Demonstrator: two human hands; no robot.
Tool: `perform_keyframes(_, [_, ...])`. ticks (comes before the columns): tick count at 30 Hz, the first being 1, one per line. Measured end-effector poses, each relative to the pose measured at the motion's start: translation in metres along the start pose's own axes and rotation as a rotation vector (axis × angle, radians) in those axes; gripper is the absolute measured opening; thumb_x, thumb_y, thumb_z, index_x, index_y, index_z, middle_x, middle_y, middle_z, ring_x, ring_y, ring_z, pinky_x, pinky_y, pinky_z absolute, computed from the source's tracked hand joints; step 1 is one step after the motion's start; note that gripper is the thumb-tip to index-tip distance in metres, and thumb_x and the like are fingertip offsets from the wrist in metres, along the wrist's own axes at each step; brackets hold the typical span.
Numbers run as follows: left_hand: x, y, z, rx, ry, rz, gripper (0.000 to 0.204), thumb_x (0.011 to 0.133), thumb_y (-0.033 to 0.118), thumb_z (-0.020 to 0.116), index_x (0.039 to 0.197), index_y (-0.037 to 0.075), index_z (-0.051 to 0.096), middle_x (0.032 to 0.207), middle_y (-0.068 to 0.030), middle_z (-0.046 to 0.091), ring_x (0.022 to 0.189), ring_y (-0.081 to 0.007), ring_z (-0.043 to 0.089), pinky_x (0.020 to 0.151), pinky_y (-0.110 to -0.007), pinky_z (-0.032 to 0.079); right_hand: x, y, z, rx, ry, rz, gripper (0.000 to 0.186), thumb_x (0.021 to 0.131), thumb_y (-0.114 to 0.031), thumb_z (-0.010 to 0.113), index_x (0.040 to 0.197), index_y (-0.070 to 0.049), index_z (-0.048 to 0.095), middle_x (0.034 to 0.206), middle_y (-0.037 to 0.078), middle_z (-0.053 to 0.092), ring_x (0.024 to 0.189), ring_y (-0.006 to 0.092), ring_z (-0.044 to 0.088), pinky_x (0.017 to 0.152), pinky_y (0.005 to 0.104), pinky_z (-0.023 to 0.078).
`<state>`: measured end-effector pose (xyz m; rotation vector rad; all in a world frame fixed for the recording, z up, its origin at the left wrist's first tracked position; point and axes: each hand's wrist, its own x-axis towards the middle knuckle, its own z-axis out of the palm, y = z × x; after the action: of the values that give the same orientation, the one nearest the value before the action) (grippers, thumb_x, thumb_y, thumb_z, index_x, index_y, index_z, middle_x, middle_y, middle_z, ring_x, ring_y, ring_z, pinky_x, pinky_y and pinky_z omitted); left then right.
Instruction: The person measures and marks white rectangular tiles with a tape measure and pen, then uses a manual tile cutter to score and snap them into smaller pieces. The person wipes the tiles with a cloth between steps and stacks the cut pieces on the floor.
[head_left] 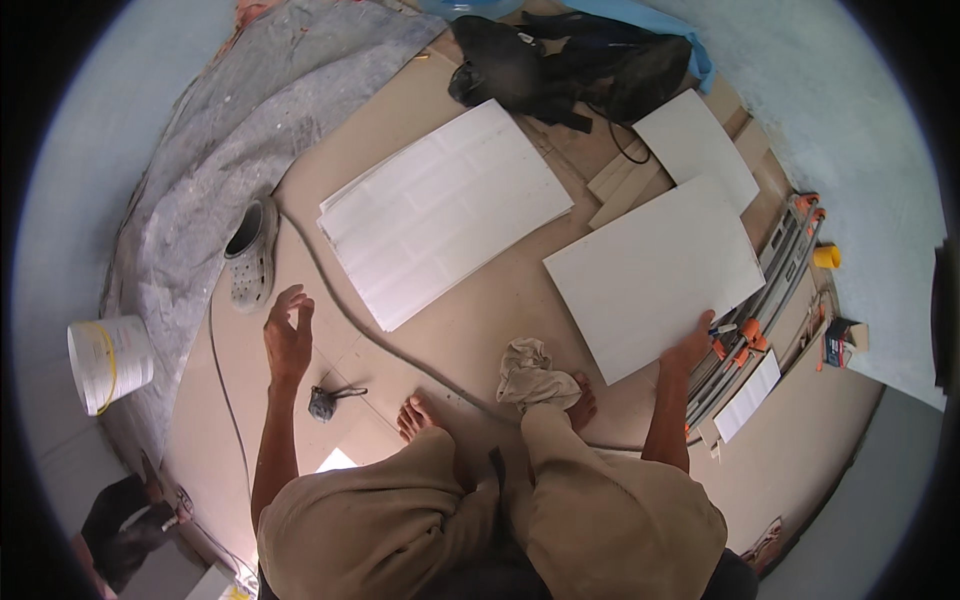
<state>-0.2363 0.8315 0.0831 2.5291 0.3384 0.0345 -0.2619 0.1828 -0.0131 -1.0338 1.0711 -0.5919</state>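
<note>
Hands well apart here! The left hand [289, 335] hangs over the floor [490, 300], fingers parted and empty, near a grey clog [254, 278]. Across to the right hand [687, 350], meeting a white panel [655, 275] along its near edge; whether it clamps, one can't tell. That panel sits toward the floor's right edge, beside a stack of white sheets [445, 215].

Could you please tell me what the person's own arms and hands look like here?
The left hand and right hand are bare, with no gloves visible. Both forearms show without sleeves, and I see no watch or bracelet.
</note>
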Motion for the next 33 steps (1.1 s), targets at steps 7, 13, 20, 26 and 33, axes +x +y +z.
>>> perform_keyframes(7, [-0.093,-0.028,0.037,0.282,0.052,0.131,0.048,0.095,0.019,0.074,0.138,0.003,0.062,0.124,-0.0186,0.067,0.117,-0.0396,0.06,0.103,-0.052,0.048,0.015,0.014,-0.02,0.011,-0.098,0.034,0.063,0.109,-0.044,0.059,0.143,0.008,0.055,0.14,0.017,0.063,0.122,0.031,0.064,0.109,0.0437,0.052])
perform_keyframes(13, [-0.141,0.068,0.109,0.012,-0.347,0.541,0.055,0.089,0.027,0.079,0.141,0.014,0.064,0.128,-0.0128,0.064,0.122,-0.0343,0.06,0.106,-0.049,0.048,0.018,0.014,-0.019,-0.143,-0.02,0.048,0.064,0.109,-0.045,0.059,0.143,0.008,0.055,0.142,0.017,0.062,0.124,0.0308,0.063,0.11,0.0438,0.051])
perform_keyframes(20, [-0.17,0.099,0.234,0.036,-0.529,0.925,0.044,0.095,0.03,0.067,0.138,0.022,0.064,0.141,-0.0136,0.055,0.135,-0.0342,0.051,0.111,-0.047,0.046,0.066,0.018,-0.043,-0.593,0.097,0.079,0.057,0.109,-0.05,0.054,0.119,0.004,0.066,0.104,0.009,0.069,0.085,0.0205,0.066,0.073,0.0366,0.054])
perform_keyframes(26, [-0.138,0.114,0.159,-0.298,-0.626,0.557,0.032,0.085,0.017,0.072,0.115,0.009,0.064,0.13,-0.0148,0.058,0.126,-0.038,0.054,0.106,-0.05,0.048,0.055,0.002,-0.053,-0.999,-0.168,-0.08,0.058,0.109,-0.054,0.051,0.088,-0.002,0.062,0.073,0.004,0.063,0.059,0.0151,0.057,0.055,0.0316,0.044])
perform_keyframes(33, [-0.023,0.091,0.084,-0.07,-0.011,0.321,0.051,0.083,0.008,0.075,0.132,0.007,0.059,0.138,-0.0193,0.056,0.13,-0.0432,0.052,0.108,-0.056,0.044,0.05,-0.015,-0.049,-1.189,-0.123,-0.186,0.073,0.11,-0.056,0.046,0.087,0.01,0.066,0.076,0.015,0.07,0.073,0.0302,0.074,0.065,0.0445,0.055])
